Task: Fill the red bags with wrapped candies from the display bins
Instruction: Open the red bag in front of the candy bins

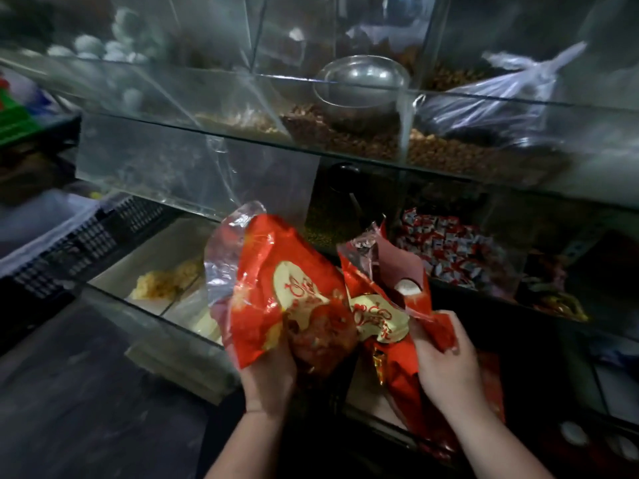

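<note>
Two red bags held up in front of glass display bins; left hand (pixel 268 368) grips the bottom of the left red bag (pixel 276 288), fingers closed around its lower end, bag tilted with its silver-lined mouth pointing up and left; right hand (pixel 446 361) pinches the lower edge of the right red bag (pixel 377 305), fingers closed on the foil, mouth gaping upward with a pale round piece (pixel 408 286) showing inside; the two bags touch side by side; wrapped candies (pixel 446 247), red and white, piled in a bin just behind and right of the right bag; yellow crumbly stuff (pixel 166 281) in a glass bin to the left; metal bowl (pixel 363 88) sits on brown nuts (pixel 332 133) on the upper shelf; clear plastic bag (pixel 501 95) to its right; black crate (pixel 79 243) at far left; contents of the left bag cannot be told.
</note>
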A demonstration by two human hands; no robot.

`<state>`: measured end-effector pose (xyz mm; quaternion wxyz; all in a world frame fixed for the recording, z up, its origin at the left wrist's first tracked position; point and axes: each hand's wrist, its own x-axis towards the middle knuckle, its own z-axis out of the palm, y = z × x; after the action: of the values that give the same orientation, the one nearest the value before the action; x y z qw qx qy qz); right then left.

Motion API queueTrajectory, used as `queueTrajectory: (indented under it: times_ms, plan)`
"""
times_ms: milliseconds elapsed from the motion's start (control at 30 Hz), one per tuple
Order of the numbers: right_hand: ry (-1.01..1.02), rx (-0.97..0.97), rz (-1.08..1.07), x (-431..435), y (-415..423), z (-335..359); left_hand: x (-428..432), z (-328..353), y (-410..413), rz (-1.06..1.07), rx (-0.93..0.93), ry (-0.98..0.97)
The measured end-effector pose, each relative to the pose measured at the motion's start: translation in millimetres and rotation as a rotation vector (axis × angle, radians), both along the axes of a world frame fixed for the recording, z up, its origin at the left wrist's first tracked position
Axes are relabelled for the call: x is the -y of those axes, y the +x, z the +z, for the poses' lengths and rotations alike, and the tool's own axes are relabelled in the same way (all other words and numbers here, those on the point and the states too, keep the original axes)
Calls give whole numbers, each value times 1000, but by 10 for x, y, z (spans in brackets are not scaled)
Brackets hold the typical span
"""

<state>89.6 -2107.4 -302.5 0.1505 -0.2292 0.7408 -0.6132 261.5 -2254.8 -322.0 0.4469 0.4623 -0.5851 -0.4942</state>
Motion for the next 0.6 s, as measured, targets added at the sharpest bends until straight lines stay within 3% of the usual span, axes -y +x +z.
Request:
queueTrajectory:
  times_ms: [100,233,433,600]
  plan:
    - [69,-1,51,30,40,-2,245,2,95,159,-42,-126]
    - [72,-19,94,61,105,101,473,-14,86,245,41,-112]
    - [71,-11,133,124,179,138,667,-173,5,-1,246,-68]
    - [79,-2,119,69,154,163,467,-16,-13,-34,137,26]
